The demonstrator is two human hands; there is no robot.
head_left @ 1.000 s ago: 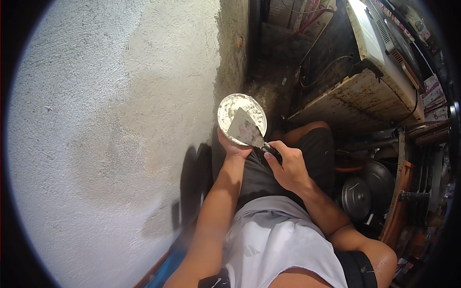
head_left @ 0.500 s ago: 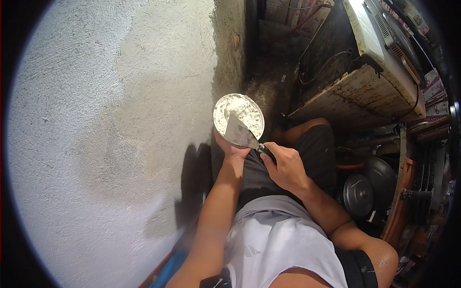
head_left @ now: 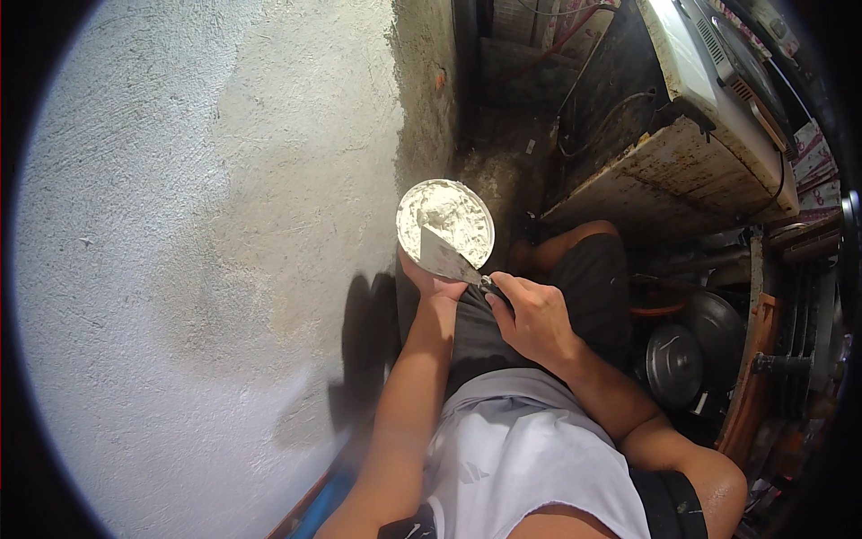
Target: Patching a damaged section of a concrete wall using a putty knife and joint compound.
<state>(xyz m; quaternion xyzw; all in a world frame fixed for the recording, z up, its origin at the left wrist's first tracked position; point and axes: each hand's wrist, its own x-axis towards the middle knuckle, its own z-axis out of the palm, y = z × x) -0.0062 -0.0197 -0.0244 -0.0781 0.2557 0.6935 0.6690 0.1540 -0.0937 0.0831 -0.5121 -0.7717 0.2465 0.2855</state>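
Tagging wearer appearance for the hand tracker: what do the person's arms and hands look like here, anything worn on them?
Both arms are bare from the picture's lower edge to the fingertips: no sleeves in view on either forearm. The left hand and right hand wear no gloves, and no watch, ring or band shows. The torso wears a light grey shirt and dark shorts.

Hard daylight floods the wall (head_left: 180,225) on my left, nearly washing it out, and my dark shadow (head_left: 368,350) lies there. The right side sits dim. Fisheye curvature bends the edges into black corners.
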